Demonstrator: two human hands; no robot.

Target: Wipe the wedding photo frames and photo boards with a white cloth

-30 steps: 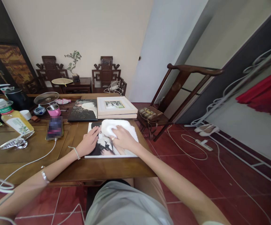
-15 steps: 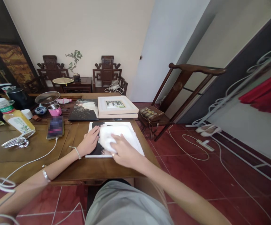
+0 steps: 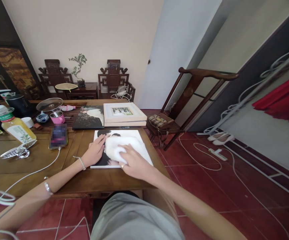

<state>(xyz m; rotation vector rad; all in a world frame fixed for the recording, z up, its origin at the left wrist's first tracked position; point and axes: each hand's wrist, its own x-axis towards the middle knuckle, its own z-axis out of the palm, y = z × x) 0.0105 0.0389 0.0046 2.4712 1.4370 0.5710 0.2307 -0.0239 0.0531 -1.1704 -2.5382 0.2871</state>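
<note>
A large photo print (image 3: 101, 160) with a white border and a dark figure lies flat near the table's right end. My left hand (image 3: 96, 150) rests on its left part, fingers stretched out and lying flat. Over the middle and right of the print is a soft white cloth (image 3: 113, 146), bunched up. My right hand (image 3: 134, 163) presses down on this cloth with its fingers on top of it, the index finger pointing forward. The cloth hides much of the picture beneath.
Behind the print lie a framed picture (image 3: 123, 113) and a dark photo panel (image 3: 89, 116). On the left of the wooden table (image 3: 79, 180) are a charging phone (image 3: 58, 136), a pink mug (image 3: 57, 117), a juice-coloured bottle (image 3: 18, 128) and a silver hair clip (image 3: 19, 150). A chair (image 3: 191, 90) stands right.
My right hand and the cloth have shifted slightly toward me, and the cloth's far edge has drawn back. More of the print's upper part shows. My left hand stays in place.
</note>
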